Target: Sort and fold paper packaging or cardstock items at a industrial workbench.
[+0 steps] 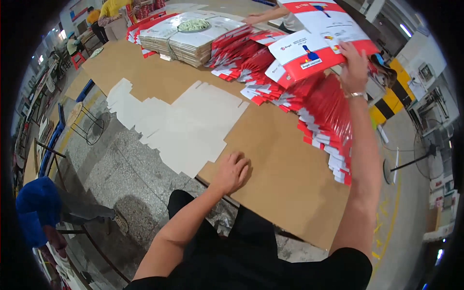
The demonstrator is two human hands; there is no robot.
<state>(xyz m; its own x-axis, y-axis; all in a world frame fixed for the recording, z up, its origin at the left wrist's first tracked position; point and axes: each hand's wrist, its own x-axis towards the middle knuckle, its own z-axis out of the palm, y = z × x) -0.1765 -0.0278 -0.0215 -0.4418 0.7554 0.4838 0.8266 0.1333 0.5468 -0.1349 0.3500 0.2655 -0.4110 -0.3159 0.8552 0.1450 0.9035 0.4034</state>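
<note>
My right hand reaches out to the far right, its fingers closed on the edge of a red and white printed flattened carton. A similar printed carton lies behind it, partly overlapped. Under and beside the held carton, a fanned heap of flattened red and white cartons spreads along the table's right side. My left hand rests on the brown table surface at the near edge, fingers loosely spread, holding nothing. Left of it lies an unfolded carton blank, plain pale side up, overhanging the table edge.
A tied stack of flat cartons stands at the back with a coil of pale strips on top. Across the table, another person's arm reaches in. A stool and a person in a blue cap are at left.
</note>
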